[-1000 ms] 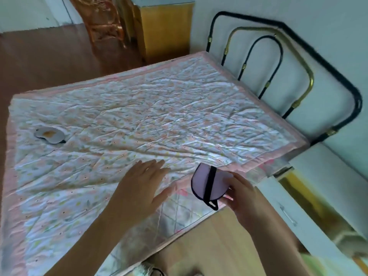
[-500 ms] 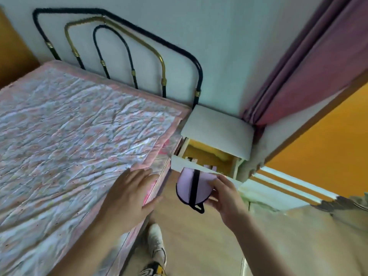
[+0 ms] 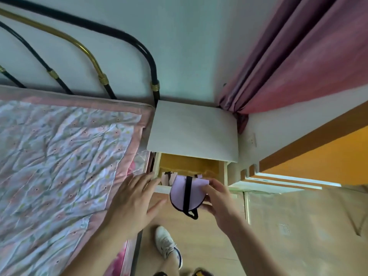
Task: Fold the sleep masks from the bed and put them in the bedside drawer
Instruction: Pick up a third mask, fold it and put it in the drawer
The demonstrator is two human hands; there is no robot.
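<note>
A folded lilac sleep mask [image 3: 179, 194] with a black strap is held by my right hand [image 3: 216, 198] just over the front edge of the open bedside drawer [image 3: 199, 166]. The drawer has a yellow inside and a white front. Other folded masks [image 3: 168, 177] lie at its front left, partly hidden behind the held mask. My left hand [image 3: 131, 202] hovers open, fingers spread, over the bed's corner, its fingertips near the drawer's left front.
The bed [image 3: 59, 166] with a floral quilt fills the left. A white bedside table top [image 3: 193, 130] sits above the drawer, a metal headboard [image 3: 99, 76] behind. Pink curtains [image 3: 298, 56] hang at the right. A white shoe [image 3: 166, 244] stands on the wooden floor below.
The view has swung from the bed to the bedside table. My right hand has carried the lilac mask from the bed's edge up to the open drawer; my left hand followed alongside.
</note>
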